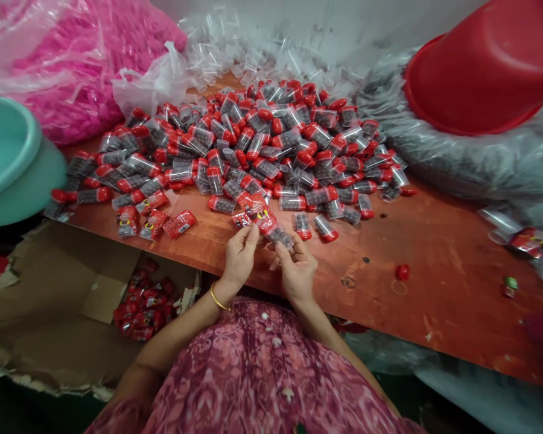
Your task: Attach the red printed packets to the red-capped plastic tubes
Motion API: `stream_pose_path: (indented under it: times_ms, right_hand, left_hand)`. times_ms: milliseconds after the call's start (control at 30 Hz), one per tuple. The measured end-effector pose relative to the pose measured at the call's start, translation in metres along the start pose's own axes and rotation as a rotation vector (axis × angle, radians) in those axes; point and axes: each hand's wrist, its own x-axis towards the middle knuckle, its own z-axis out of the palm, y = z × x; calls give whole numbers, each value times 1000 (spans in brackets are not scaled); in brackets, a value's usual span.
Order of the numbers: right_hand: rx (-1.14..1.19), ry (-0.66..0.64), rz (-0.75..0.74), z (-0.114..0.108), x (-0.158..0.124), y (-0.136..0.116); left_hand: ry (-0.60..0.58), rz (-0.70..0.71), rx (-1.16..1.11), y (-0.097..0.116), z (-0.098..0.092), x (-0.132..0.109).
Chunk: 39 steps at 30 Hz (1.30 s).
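My right hand (297, 270) is closed around the end of a small clear tube (281, 237) with dark grains inside. A red printed wrapper (261, 215) is at the tube's upper end; I cannot tell how far it covers the tube. My left hand (241, 253), a gold bangle at its wrist, pinches the wrapper's edge with thumb and fingertips. Just beyond lies a large heap of red-capped clear tubes (253, 144) with dark contents. To the left, several wrapped tubes (180, 223) rest near the table edge.
An open cardboard box (67, 289) below the table edge holds wrapped red tubes (147, 307). A green basin (13, 163) and a bag of pink pieces (85, 66) stand left. A red bucket (479, 72) sits on grey plastic bags at right. A red cap (402, 272) lies on the orange table (371, 307).
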Motion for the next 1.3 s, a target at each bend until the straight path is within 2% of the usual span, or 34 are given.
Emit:
stream_pose_path:
  times_ms: [200,367,500,600,700,833,1067,1133,1200,1267,1300]
  right_hand:
    - [-54,-11,-29,-5,0,-1]
    - [-222,-32,-129,-10,0,2]
    - [-99,-76,-55,-11,0,4]
    - [-5,-105,-8,-8,-1,6]
    - [-22,-92,-27,-5,-4,7]
    - [-63,-72,-60,-5,-4,6]
    - [147,-315,190,-12,0,0]
    - [61,-277,135,-11,-2,-1]
    - [-100,-164,-24,-9,-6,-1]
    - [-208,-58,-162,-5,-11,1]
    - [-203,-29,-187,-3,-13,2]
  left_hand:
    - [-104,-89,-19,-3,-7,13]
    - [-92,-79,3,-2,-2,11]
    - [-93,-87,25,2,-1,7]
    - [-106,-73,-81,5,-4,9]
    - [-117,-58,-156,8,-7,17]
    - [-105,-52,-125,15,-1,28]
    - [-14,-196,-271,15,11,18]
    - [-12,-242,-288,11,12,14]
    - [-22,-269,-314,8,13,12]
    - [-23,-258,-340,4,17,10]
    - [-18,-236,-344,2,19,8]
